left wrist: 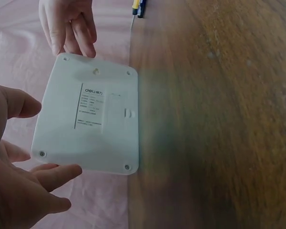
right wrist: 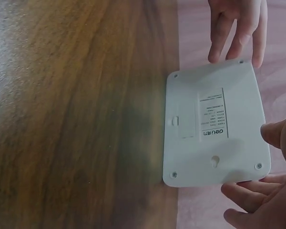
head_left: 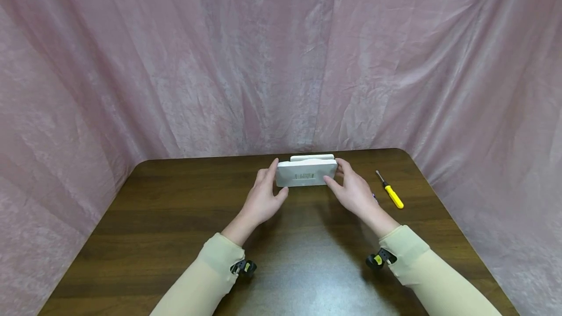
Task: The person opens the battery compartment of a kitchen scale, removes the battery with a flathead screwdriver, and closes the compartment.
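Note:
A white, flat, round-cornered device (head_left: pixel 306 174) stands on edge near the table's far side, its back toward me. In the left wrist view the back (left wrist: pixel 88 143) shows a deli label, a small cover, a keyhole slot and corner screws. My left hand (head_left: pixel 263 196) holds its left side, index finger at the upper corner and thumb low down. The right hand (head_left: pixel 351 189) grips the opposite side, its thumb over the back panel. Right fingers (right wrist: pixel 245 195) pass partly behind the edge. The device's front is hidden.
A narrow white piece (head_left: pixel 311 157) shows just behind the device. On the right lies a yellow-handled screwdriver (head_left: pixel 393 196), with a dark, thin object (head_left: pixel 374 197) beside it, partly covered by the right hand. A pink curtain (head_left: pixel 281 62) hangs behind the brown wooden table (head_left: pixel 184 223).

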A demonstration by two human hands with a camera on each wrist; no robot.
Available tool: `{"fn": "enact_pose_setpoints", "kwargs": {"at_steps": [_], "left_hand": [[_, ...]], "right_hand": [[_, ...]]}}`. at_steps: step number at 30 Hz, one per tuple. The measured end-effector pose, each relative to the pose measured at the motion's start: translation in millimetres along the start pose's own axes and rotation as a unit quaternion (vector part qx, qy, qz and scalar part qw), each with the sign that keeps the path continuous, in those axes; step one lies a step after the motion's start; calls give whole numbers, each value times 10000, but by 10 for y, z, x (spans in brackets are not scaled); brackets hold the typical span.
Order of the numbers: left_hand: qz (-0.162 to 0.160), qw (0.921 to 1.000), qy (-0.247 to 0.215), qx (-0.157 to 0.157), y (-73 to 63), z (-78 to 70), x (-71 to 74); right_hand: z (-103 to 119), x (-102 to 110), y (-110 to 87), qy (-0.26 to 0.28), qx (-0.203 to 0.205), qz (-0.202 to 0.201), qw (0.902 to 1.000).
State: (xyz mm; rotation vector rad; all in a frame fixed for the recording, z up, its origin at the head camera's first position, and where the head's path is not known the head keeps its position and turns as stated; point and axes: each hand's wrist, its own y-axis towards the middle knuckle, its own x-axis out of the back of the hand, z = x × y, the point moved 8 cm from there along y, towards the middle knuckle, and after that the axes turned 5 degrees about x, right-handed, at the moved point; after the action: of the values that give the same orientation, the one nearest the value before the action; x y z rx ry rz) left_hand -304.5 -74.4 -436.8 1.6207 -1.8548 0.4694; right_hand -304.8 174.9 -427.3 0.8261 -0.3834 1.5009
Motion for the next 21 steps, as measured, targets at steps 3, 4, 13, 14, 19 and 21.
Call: {"fn": "enact_pose_setpoints", "kwargs": {"at_steps": [3,4,13,14,19,21], "left_hand": [[-16,10000,-3,-15,-17,5,0],[0,10000,-20,1,-23,10,-3],[190,9996,216,31,-78,35,-43],[208,9995,255,15,-86,40,-49],[278,9991,306,-100,-135,74,-75],[303,9992,229,-97,-155,97,-83]], "right_hand": [[-26,7,-32,-2,-66,21,10000],[-34,9,-41,4,-95,37,9999],[-107,-18,-125,-149,-405,268,9987],[-115,-30,-134,-175,-400,291,9986],[-133,-85,-171,-317,-241,399,9984],[-138,-104,-182,-400,-223,449,9979]]}}
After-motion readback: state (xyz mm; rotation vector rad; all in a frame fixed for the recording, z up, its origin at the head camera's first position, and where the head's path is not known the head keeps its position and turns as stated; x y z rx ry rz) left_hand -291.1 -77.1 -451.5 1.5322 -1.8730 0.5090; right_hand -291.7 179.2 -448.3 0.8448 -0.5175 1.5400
